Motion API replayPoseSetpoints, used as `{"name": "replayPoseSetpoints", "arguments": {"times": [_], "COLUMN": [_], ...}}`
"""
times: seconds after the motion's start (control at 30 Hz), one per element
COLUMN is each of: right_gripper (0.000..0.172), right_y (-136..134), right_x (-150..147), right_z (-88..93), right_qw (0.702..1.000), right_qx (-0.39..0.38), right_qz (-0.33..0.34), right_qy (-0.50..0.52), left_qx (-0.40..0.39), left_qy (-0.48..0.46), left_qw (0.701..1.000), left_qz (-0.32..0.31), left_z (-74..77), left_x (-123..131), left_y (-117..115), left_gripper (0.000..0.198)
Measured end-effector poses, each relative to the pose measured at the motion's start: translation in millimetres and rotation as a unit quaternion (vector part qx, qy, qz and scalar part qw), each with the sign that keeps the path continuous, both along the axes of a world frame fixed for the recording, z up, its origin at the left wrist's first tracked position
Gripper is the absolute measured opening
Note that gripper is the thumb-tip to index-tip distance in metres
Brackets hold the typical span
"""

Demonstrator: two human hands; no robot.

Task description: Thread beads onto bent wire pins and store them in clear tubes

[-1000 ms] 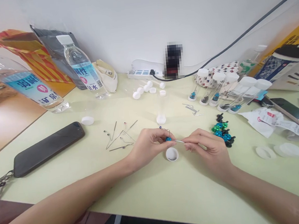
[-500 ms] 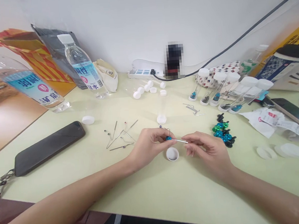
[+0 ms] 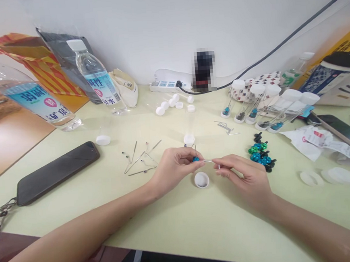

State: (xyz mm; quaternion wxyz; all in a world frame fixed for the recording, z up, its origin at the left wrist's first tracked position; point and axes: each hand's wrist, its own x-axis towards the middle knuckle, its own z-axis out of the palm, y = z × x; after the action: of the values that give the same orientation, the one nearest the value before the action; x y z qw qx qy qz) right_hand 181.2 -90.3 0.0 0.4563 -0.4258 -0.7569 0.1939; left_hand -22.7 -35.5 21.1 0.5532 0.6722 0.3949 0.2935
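Observation:
My left hand (image 3: 176,167) pinches a small blue bead (image 3: 195,159) with a thin wire loop rising from it. My right hand (image 3: 242,176) holds a fine metal pin (image 3: 209,161) between its fingertips, and the pin's left end reaches close to the bead. A white bottle cap (image 3: 201,180) lies just below the gap between my hands. Left of my left hand lie several bent wire pieces (image 3: 139,163). To the right of my right hand is a heap of blue, green and black beads (image 3: 261,153).
Several clear capped tubes (image 3: 270,109) lie at the back right of the pale green table (image 3: 182,223). A black phone (image 3: 57,173) lies at left, with two water bottles (image 3: 97,82) behind it. White caps (image 3: 169,104) and a power strip (image 3: 165,86) are at the back.
The blue bead has risen slightly and shifted left in my left hand, showing more of its wire loop. The pin in my right hand has moved slightly left with it.

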Motion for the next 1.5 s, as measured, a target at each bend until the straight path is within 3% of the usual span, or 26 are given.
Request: {"name": "replayPoseSetpoints", "arguments": {"times": [0.17, 0.47, 0.7, 0.87, 1.07, 1.4, 1.5], "right_gripper": [0.02, 0.019, 0.015, 0.019, 0.016, 0.023, 0.023], "right_y": [-1.2, -3.0, 2.7, 3.3, -0.3, -7.3, -6.9], "right_x": [1.1, 0.5, 1.3, 0.7, 1.2, -1.2, -1.0], "right_z": [-2.0, -6.1, -0.6, 0.9, -0.6, -4.3, -4.6], "right_qw": [1.0, 0.979, 0.999, 0.999, 1.0, 0.974, 0.971], "right_qx": [-0.029, -0.171, 0.01, 0.031, -0.024, -0.199, -0.208], "right_qz": [-0.001, -0.01, -0.043, -0.021, -0.002, 0.033, 0.029], "right_qy": [0.011, 0.107, -0.004, -0.013, 0.012, 0.099, 0.111], "left_qx": [0.017, 0.051, 0.015, 0.015, 0.033, 0.071, 0.074], "left_qy": [0.024, 0.038, 0.023, 0.022, 0.03, 0.038, 0.043], "left_qw": [1.0, 0.998, 1.0, 1.0, 0.999, 0.996, 0.996], "left_qz": [-0.005, -0.025, -0.015, -0.013, -0.015, -0.027, -0.023], "left_z": [2.0, 1.6, 5.1, 3.3, 1.2, 1.9, 1.6], "left_x": [-0.1, 0.7, 1.0, 0.6, -0.2, 0.8, 0.4], "left_y": [-0.4, -3.8, -2.1, -2.6, -2.5, -4.3, -4.1], "left_gripper": [0.02, 0.017, 0.019, 0.018, 0.017, 0.017, 0.018]}}
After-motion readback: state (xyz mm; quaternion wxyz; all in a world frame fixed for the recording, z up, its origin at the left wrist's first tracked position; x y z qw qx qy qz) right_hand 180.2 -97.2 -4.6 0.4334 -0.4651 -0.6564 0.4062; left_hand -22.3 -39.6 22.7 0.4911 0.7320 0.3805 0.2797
